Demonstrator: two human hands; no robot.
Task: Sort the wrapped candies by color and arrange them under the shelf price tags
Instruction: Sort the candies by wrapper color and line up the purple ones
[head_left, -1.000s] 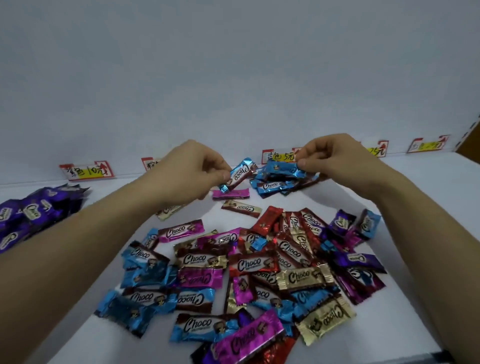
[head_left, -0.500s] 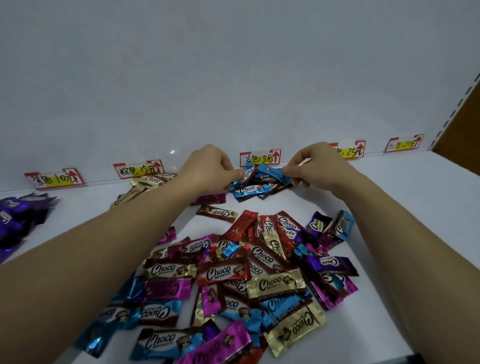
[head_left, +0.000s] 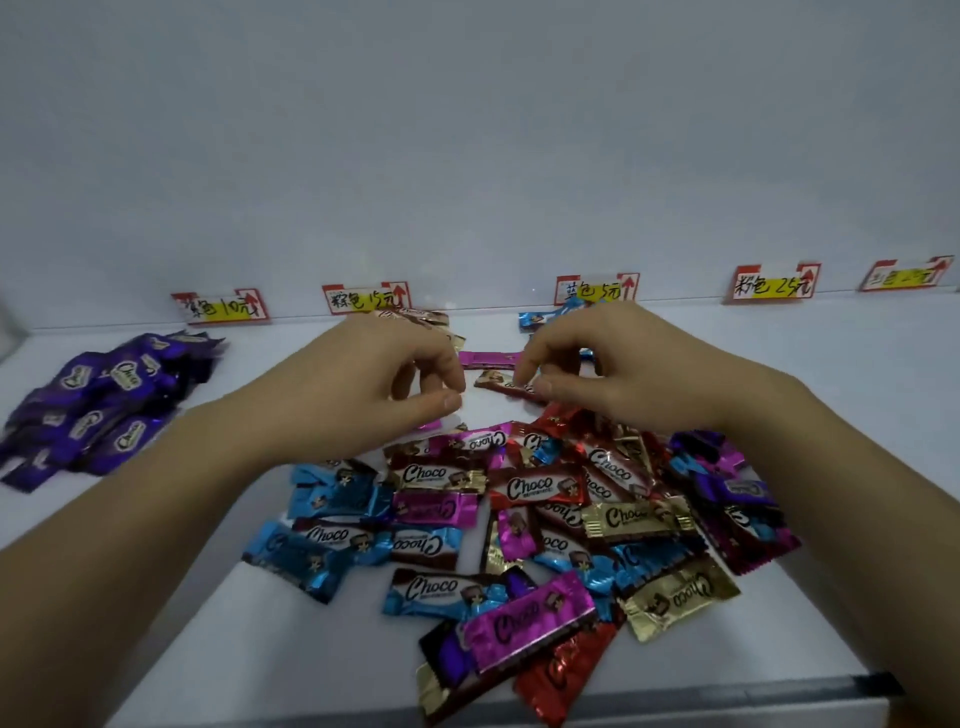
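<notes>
Foil-wrapped "Choco" candies in blue, pink, red, gold and purple are piled unsorted as a mixed heap on the white surface. All positions are noted relative to this heap.

- Behind the heap, five red, white and yellow paper price tags are fixed in a row along the foot of the grey back wall.
- Well to the left of the heap, purple-wrapped candies are gathered in a pile.
- Behind the heap, close to the tags, gold-wrapped candies and blue-wrapped candies are seen, both partly hidden by the hands.
- Just behind the heap, one pink-wrapped candy and one brown-wrapped candy are laid flat.
- The left hand is held over the heap's far left edge. Its grip is loose, the fingers curled, with nothing seen between thumb and forefinger.
- The right hand is held over the heap's far edge. Its grip appears closed on the right end of the brown-wrapped candy, between thumb and forefinger.
</notes>
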